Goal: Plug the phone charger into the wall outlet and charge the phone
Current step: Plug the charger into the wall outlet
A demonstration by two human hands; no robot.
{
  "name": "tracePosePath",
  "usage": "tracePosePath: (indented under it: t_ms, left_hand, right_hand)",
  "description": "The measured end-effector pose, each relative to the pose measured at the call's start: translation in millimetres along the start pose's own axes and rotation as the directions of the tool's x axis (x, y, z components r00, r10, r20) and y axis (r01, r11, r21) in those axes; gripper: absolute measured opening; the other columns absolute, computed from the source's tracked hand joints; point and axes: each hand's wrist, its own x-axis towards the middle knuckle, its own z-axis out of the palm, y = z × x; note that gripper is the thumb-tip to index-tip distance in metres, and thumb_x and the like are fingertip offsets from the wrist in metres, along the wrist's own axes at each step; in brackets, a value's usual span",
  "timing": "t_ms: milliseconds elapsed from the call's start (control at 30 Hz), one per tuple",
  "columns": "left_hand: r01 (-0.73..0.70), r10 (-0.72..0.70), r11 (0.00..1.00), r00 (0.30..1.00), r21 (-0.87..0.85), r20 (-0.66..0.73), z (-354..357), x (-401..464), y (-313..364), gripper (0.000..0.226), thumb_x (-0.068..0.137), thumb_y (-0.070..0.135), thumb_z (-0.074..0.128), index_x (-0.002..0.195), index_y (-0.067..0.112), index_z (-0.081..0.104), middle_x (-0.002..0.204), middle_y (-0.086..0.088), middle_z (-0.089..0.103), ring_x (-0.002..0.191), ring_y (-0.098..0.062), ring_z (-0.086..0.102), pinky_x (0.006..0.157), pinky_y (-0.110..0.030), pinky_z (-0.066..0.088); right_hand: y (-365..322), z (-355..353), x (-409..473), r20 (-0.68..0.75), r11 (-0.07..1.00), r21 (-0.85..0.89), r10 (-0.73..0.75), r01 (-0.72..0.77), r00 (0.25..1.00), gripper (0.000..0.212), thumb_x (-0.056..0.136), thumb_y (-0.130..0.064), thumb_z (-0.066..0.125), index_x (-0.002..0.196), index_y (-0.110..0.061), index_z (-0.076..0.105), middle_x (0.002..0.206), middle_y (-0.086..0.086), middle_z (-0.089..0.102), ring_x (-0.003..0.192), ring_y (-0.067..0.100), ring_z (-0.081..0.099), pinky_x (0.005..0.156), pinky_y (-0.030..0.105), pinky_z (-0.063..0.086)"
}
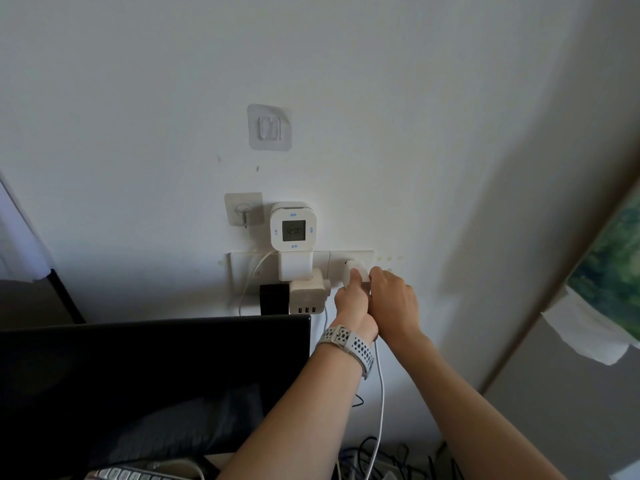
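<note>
Two hands are raised to the wall outlet (356, 259); the white phone charger (355, 276) is pinched by the left hand (352, 303) and the right hand (393, 303), both closed around it, at the outlet's face; a white cable (380, 393) is seen hanging below the wrists; a small clock (293, 227) is mounted just left of the outlet, above a black monitor (156, 375).

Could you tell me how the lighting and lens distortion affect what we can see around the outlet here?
Head view: dim, soft light; the monitor is nearly black; wide-angle bending curves the wall edge at right; the white charger blends into the white outlet plate, half covered by both hands' fingers.
</note>
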Motion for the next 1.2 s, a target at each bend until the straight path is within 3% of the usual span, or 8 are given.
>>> tracePosePath:
  t_ms: [267,433,667,767,900,1000,1133,1200]
  left_hand:
    - [-0.04,0.041,0.999,0.999,0.032,-0.019,-2.3,8.7,-2.8,0.048,0.095,0.046,0.053,0.123,0.008,0.062,0.107,-0.008,0.07,0.102,-0.029,0.066,0.093,-0.044,0.052]
    - [-0.039,0.041,0.998,0.998,0.058,-0.039,2.6,10.9,0.1,0.046,0.095,0.047,0.051,0.117,0.008,0.062,0.095,-0.007,0.069,0.081,-0.023,0.065,0.073,-0.036,0.051]
    - [-0.11,0.116,0.987,0.992,0.113,-0.041,1.6,23.5,-10.5,0.045,0.097,0.045,0.049,0.118,0.007,0.061,0.109,-0.011,0.07,0.103,-0.03,0.066,0.097,-0.047,0.051]
    - [-0.134,0.14,0.983,0.989,0.122,-0.046,0.7,25.3,-11.8,0.044,0.097,0.045,0.048,0.117,0.007,0.061,0.108,-0.011,0.071,0.103,-0.03,0.066,0.098,-0.047,0.051]
    - [-0.066,0.075,0.989,0.995,0.13,-0.062,5.7,27.2,-5.6,0.043,0.097,0.048,0.047,0.112,0.01,0.06,0.109,-0.009,0.068,0.101,-0.029,0.065,0.094,-0.044,0.052]
    - [-0.095,0.104,0.987,0.992,0.13,-0.071,7.4,31.7,-7.4,0.038,0.097,0.046,0.047,0.105,0.012,0.06,0.112,-0.011,0.068,0.104,-0.03,0.065,0.097,-0.046,0.051]
    - [-0.171,0.18,0.979,0.981,0.108,-0.074,4.0,32.4,-18.0,0.041,0.097,0.044,0.048,0.111,0.008,0.062,0.113,-0.013,0.069,0.106,-0.032,0.065,0.098,-0.047,0.051]
    - [-0.154,0.162,0.983,0.984,0.104,-0.074,4.4,32.9,-14.2,0.039,0.097,0.044,0.049,0.105,0.009,0.063,0.111,-0.012,0.069,0.104,-0.031,0.065,0.096,-0.046,0.052]
  right_hand:
    - [0.1,5.3,-0.7,0.007,1.0,-0.014,0.006,-0.006,1.0,0.027,0.098,-0.03,0.039,0.079,-0.011,0.04,0.077,0.003,0.051,0.064,0.027,0.048,0.062,0.031,0.032]
    - [4.9,4.0,8.3,-0.002,0.998,-0.05,-0.032,0.032,0.999,0.022,0.095,-0.021,0.044,0.076,-0.012,0.039,0.072,0.0,0.048,0.06,0.024,0.045,0.058,0.03,0.03]
    - [7.9,12.4,4.0,-0.017,0.997,-0.057,-0.053,0.052,0.998,0.021,0.095,-0.024,0.044,0.079,-0.013,0.037,0.075,-0.001,0.048,0.06,0.024,0.046,0.06,0.029,0.031]
    - [9.2,13.6,3.9,-0.026,0.998,-0.04,-0.054,0.053,0.998,0.022,0.096,-0.026,0.045,0.078,-0.013,0.038,0.075,0.0,0.051,0.06,0.024,0.046,0.059,0.028,0.03]
    - [11.8,10.6,12.9,-0.012,0.994,-0.078,-0.076,0.075,0.997,0.021,0.09,-0.014,0.048,0.073,-0.013,0.036,0.066,-0.003,0.043,0.055,0.022,0.04,0.056,0.028,0.027]
    - [15.4,11.8,16.0,-0.002,0.995,-0.061,-0.074,0.074,0.997,0.021,0.087,-0.012,0.049,0.071,-0.013,0.036,0.059,-0.006,0.035,0.051,0.019,0.033,0.053,0.028,0.023]
    - [14.5,15.4,8.3,0.015,0.995,-0.064,-0.079,0.08,0.997,0.019,0.089,-0.015,0.05,0.074,-0.012,0.038,0.066,-0.002,0.044,0.057,0.023,0.039,0.055,0.029,0.024]
    - [14.4,13.0,12.4,0.008,0.992,-0.086,-0.091,0.092,0.996,0.018,0.089,-0.015,0.049,0.074,-0.013,0.039,0.068,-0.001,0.047,0.058,0.024,0.042,0.055,0.029,0.025]
